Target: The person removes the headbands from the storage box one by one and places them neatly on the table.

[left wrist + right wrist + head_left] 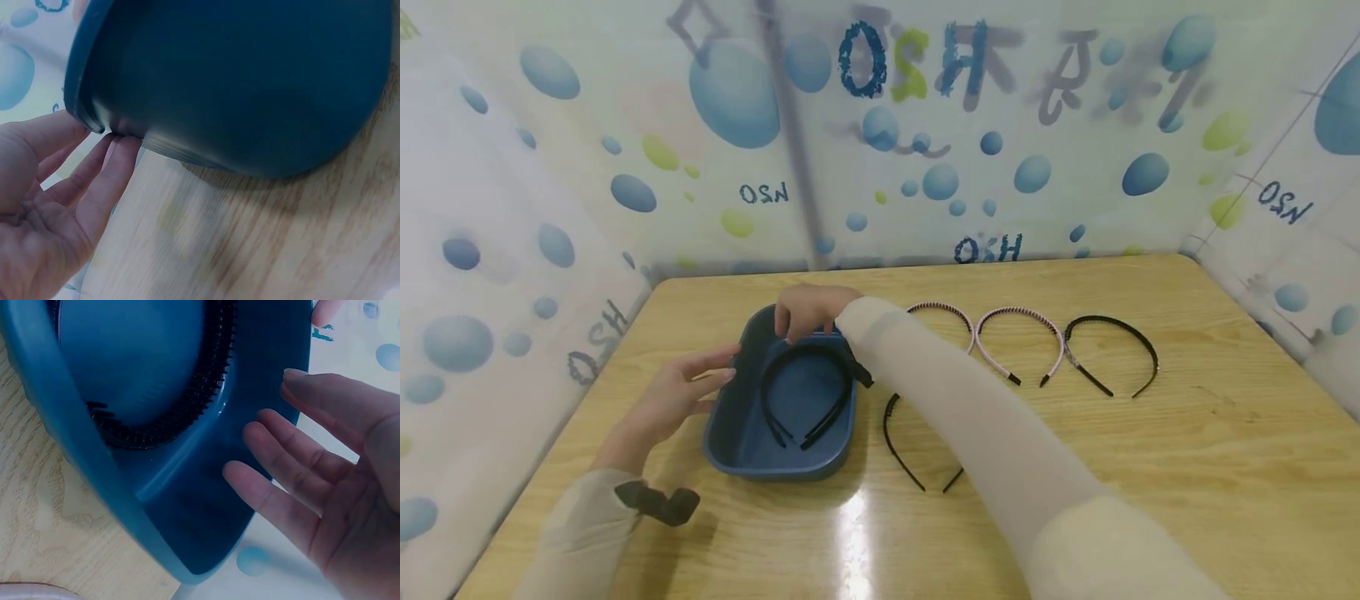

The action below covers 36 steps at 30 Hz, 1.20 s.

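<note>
A blue plastic basin stands on the left part of the table. Inside it lie black headbands with toothed inner edges, stacked close together. My left hand is at the basin's left side, its nearly straight fingertips touching the outer wall just under the rim. Over the far end of the basin hangs my right hand, fingers loosely bent and apart, with nothing in them. In the right wrist view its fingertips overlap the basin's wall, away from the headbands.
Right of the basin, two pink-wrapped headbands and a black headband with a silvery part lie in a row on the wooden table. Nearer lies a thin black headband, partly hidden by my right sleeve. A patterned curtain stands behind.
</note>
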### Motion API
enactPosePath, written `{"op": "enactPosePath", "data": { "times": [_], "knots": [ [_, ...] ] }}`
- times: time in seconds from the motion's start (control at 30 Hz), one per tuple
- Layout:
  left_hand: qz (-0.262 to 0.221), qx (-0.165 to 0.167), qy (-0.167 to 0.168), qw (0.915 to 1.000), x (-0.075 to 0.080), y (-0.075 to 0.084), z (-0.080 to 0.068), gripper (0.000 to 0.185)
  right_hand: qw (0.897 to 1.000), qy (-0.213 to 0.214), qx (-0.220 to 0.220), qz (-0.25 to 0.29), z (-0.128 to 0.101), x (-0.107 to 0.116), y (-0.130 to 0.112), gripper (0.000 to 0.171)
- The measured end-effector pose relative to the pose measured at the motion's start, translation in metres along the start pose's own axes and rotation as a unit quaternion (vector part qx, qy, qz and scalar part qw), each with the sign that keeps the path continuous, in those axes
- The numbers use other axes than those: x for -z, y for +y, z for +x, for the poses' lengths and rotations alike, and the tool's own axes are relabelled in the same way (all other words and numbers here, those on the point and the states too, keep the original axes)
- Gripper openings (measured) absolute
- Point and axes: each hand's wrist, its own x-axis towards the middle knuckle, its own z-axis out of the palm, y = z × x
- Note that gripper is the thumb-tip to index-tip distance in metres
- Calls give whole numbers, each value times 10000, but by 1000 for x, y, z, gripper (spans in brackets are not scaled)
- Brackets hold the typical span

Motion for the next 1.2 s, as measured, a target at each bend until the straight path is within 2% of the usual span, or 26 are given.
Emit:
{"op": "enactPosePath", "data": {
  "times": [0.17, 0.37, 0.77, 1.2],
  "knots": [
    [84, -26, 14, 10000, -1, 2, 2, 55, 9999, 79, -19, -85, 4, 0, 0, 33],
    [327, -77, 113, 9994, -2, 3, -3, 54, 9995, 120, -7, -307, 13, -1, -2, 33],
    [227, -142, 112, 9996, -4, 2, -2, 52, 9994, 153, -307, 24, 16, -1, 8, 35],
    [196, -151, 105, 9996, -4, 1, 0, 51, 9990, -279, -321, -108, 26, -7, 16, 34]
  ]
}}
